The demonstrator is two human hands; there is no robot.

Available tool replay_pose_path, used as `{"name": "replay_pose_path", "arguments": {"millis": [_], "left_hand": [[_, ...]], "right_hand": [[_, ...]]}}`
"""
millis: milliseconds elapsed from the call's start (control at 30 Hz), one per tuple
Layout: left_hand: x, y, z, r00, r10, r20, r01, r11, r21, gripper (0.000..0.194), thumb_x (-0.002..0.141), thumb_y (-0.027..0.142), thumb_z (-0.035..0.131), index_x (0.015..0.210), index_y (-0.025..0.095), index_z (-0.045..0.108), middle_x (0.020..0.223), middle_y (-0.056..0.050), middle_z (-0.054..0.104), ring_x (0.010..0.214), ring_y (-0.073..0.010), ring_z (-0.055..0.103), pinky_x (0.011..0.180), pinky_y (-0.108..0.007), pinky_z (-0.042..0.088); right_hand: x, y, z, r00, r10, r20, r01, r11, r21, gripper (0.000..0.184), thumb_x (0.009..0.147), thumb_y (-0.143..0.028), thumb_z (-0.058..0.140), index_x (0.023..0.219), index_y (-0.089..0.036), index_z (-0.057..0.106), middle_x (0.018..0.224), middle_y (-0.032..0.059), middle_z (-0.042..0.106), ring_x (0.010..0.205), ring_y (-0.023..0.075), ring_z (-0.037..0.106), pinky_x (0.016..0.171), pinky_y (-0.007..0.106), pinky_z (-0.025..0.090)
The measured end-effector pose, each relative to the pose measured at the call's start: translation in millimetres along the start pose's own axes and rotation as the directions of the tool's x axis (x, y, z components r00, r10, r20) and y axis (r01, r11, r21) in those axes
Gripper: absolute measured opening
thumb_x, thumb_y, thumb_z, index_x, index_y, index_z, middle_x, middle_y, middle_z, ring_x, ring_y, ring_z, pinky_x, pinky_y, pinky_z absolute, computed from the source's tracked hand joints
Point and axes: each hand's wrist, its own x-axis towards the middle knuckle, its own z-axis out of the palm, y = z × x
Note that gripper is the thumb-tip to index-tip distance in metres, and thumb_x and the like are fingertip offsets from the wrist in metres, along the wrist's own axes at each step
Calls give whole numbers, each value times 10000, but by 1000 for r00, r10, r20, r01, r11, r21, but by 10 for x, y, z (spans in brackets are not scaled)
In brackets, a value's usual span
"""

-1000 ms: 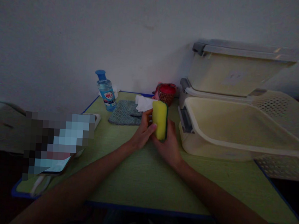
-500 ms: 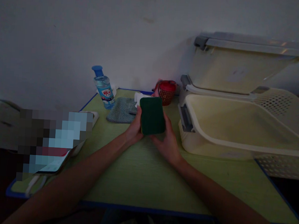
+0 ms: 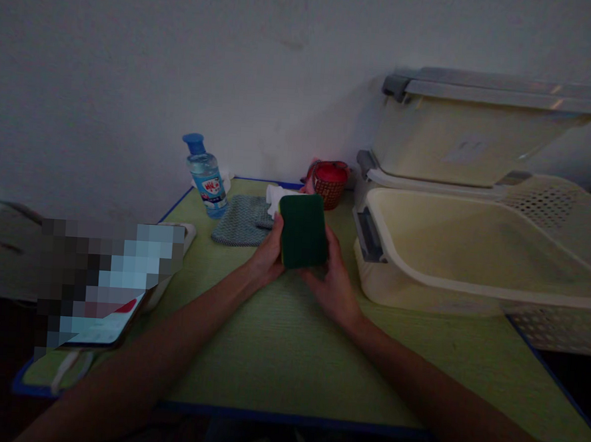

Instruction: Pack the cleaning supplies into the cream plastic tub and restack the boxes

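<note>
A scouring sponge [image 3: 303, 232] is held up over the table, its dark green face turned toward me and a thin yellow edge showing on its left. My left hand [image 3: 269, 251] grips its left side, and my right hand [image 3: 336, 277] grips the right side and lower corner. Some fingers are hidden behind the sponge. Beyond it lie a grey woven cloth [image 3: 240, 223] and a white cloth [image 3: 275, 198], partly covered by the sponge and left hand.
A blue-capped bottle of clear liquid [image 3: 208, 182] stands at the back left. A red woven basket [image 3: 330, 184] sits near the wall. Cream plastic bins [image 3: 386, 290] take up the right of the green table [image 3: 287, 360]. A tablet-like screen [image 3: 103, 329], partly pixelated, leans at the left.
The whole view has shifted slightly, with things sitting a little lower in the frame. Both hands keep hold of the sponge, which stays almost in the same place.
</note>
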Motion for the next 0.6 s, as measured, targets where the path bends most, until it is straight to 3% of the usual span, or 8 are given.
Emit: {"name": "replay_pose_path", "arguments": {"millis": [300,467,600], "left_hand": [[5,3,-14,1000,-9,-5,9,1000,3,499,929,436,243,1132,126,577,934,-100,690,1043,-249,589,937,-393,430],[42,2,-48,999,18,-33,-17,1000,17,394,917,390,343,1088,126,579,918,-92,678,867,-197,640,884,-365,469],[45,7,-50,989,75,-124,-68,996,61,200,897,215,412,1024,149,553,733,-12,641,675,-135,620,843,-337,485]], "right_hand": [[8,-43,5,1000,9,-4,-9,1000,12,783,685,-108,573,1371,-244,222,1413,73,335,1296,225,337,1076,448,290],[-21,-45,4,1000,-25,-8,25,999,38,765,719,-132,557,1379,-270,197,1437,60,285,1317,213,298,1079,436,288],[-40,-34,10,997,-70,36,69,997,17,730,729,-125,538,1371,-288,230,1420,51,307,1310,213,310,1077,438,292]]}}
